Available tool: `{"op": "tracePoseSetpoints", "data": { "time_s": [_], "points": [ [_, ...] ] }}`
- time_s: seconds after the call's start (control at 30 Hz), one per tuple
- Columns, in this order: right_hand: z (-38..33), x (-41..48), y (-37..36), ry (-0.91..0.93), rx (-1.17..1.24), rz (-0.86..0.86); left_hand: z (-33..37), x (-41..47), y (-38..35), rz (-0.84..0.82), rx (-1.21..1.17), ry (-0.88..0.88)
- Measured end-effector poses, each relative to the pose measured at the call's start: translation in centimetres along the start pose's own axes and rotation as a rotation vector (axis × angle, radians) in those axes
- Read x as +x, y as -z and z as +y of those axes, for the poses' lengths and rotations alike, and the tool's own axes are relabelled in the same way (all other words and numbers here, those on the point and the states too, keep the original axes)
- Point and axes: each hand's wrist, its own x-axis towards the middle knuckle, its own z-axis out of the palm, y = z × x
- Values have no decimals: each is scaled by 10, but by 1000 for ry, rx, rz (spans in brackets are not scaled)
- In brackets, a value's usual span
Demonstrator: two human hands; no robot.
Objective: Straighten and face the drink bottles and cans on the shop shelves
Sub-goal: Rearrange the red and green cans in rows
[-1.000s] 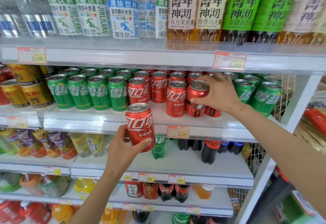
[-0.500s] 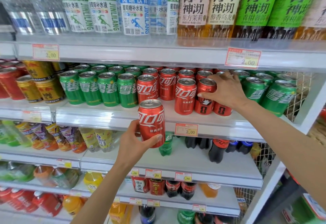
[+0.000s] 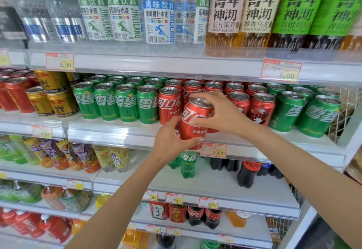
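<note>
Can [image 3: 193,120] is grasped low by left grip [image 3: 170,140] and high by right grip [image 3: 223,114].

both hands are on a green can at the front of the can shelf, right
No, the can is red, not green. The head view shows the left hand and right hand both on it, at the front of the shelf of cans.

**Both our hands on one can**

Our left hand [image 3: 172,139] wraps the lower half of the red can [image 3: 190,111] from the left, thumb across its front. Our right hand [image 3: 223,115] curls over its top from the right, fingers along the rim. Both bare forearms reach up, the left from below, the right from the lower right
</note>
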Motion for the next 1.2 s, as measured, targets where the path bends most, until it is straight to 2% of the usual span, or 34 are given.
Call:
{"op": "tracePoseSetpoints", "data": {
  "time_s": [0.13, 0.3, 0.43, 0.57, 0.7, 0.8, 0.97, 1.2],
  "points": [
    [2, 17, -4, -33, 48, 84, -8, 15, -1, 7, -40, -9],
    [-3, 38, -12, 9, -233, 170, -32, 8, 12, 275, 32, -18],
    [3, 51, -16, -43, -461, 103, -50, 0, 19, 322, 41, 18],
    [10, 63, -23, -71, -560, 65, -52, -3, 19, 321, 69, -5],
    [20, 69, -21, -75, -577, 17, -47, 1, 21, 301, 117, -103],
    [30, 55, -7, -45, -543, -3, -41, 15, 24, 313, 262, -263],
    [63, 3, 28, 69, -520, 252, -19, 51, 22, 291, 498, -514],
    [111, -38, 50, 19, -505, 504, 24, 85, -28, 158, 713, -617]
  ]
}}
